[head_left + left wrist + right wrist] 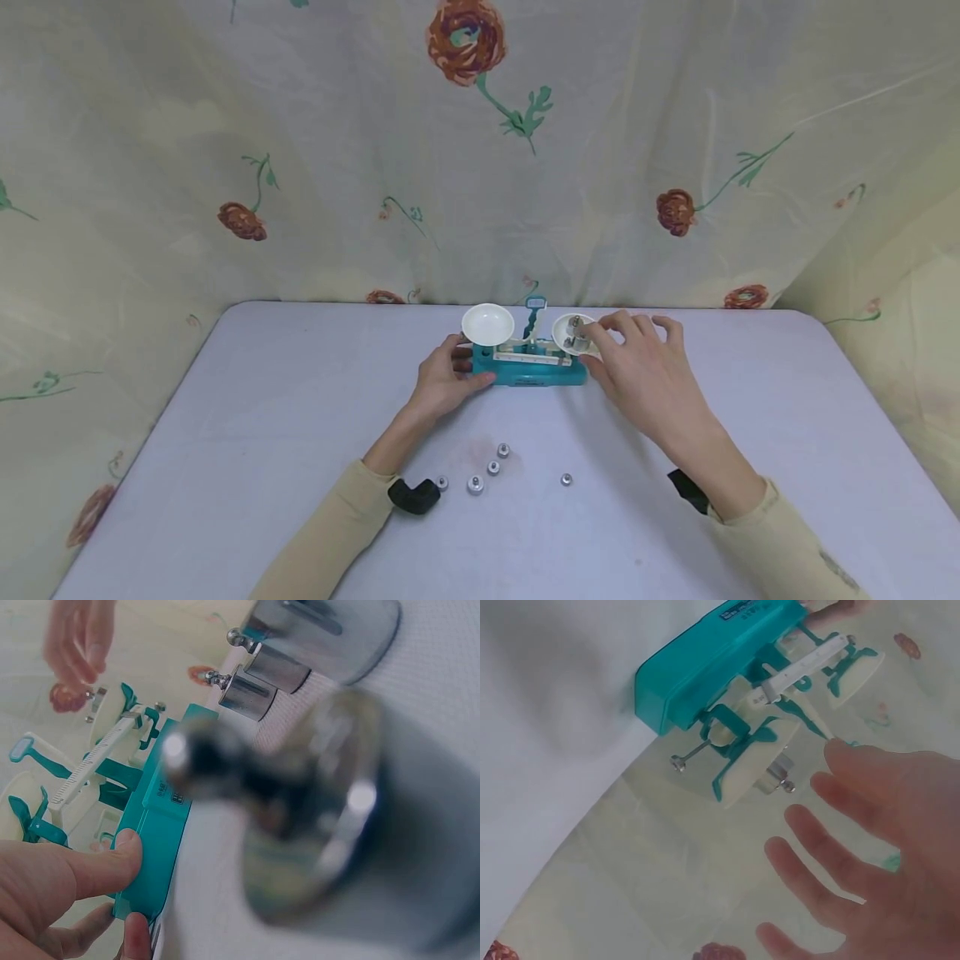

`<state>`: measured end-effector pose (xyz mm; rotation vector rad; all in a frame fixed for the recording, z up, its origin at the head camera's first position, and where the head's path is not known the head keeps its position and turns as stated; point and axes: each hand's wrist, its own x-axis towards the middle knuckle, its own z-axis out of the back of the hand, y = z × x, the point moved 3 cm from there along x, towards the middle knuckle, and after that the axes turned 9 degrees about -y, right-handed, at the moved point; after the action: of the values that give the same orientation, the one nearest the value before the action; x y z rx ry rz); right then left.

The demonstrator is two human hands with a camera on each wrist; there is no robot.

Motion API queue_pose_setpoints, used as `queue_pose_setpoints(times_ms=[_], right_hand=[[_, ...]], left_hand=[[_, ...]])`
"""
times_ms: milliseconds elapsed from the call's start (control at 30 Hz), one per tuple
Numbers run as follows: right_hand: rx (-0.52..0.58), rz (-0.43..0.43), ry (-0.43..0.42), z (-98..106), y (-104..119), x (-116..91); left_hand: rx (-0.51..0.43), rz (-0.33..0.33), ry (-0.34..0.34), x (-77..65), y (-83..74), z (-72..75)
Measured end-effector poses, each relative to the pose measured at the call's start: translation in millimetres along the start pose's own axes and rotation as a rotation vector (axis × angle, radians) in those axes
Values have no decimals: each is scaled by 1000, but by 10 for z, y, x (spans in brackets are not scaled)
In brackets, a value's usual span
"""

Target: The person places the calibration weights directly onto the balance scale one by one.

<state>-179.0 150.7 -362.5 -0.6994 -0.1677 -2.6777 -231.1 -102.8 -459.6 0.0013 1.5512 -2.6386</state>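
- Balance scale (532,377): I locate it near the far edge of the table (285,417), resting on its teal base.
- Left hand (442,382): grips the base at its left end; in my left wrist view, the thumb lies on the front face.
- Right hand (645,375): positioned just beside the right pan (559,332). In my right wrist view the fingers are spread wide and holding nothing, with the fingertips near the loaded weights (576,323).
- Loaded weights: seated in the right pan; I cannot tell their exact number.
- Left pan (487,323): white, mounted at the opposite end of the graduated beam (532,359).
- Indicator (533,310): teal, upright, between the two pans.
- Four knobbed metal weights (476,485): standing on the table near the left wrist, the largest among them.
- Lone weight (566,480): on the table, right of that group and apart from it.
- Floral sheet (337,150): hangs behind the table.
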Motion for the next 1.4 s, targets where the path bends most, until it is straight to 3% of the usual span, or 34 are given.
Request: queue_pose_setpoints(times_ms=[333,700,967,1400], right_hand=[[15,52,-15,53,89,-91],[29,43,102,48,149,-184],[52,84,105,39,205,-248],[139,113,305,-47,272,-358]], left_hand=[[6,1,0,-1,-3,2],[3,14,0,3,-21,-11],[4,16,-3,-3,-15,-3],[-10,3,1,-6,-8,-3]])
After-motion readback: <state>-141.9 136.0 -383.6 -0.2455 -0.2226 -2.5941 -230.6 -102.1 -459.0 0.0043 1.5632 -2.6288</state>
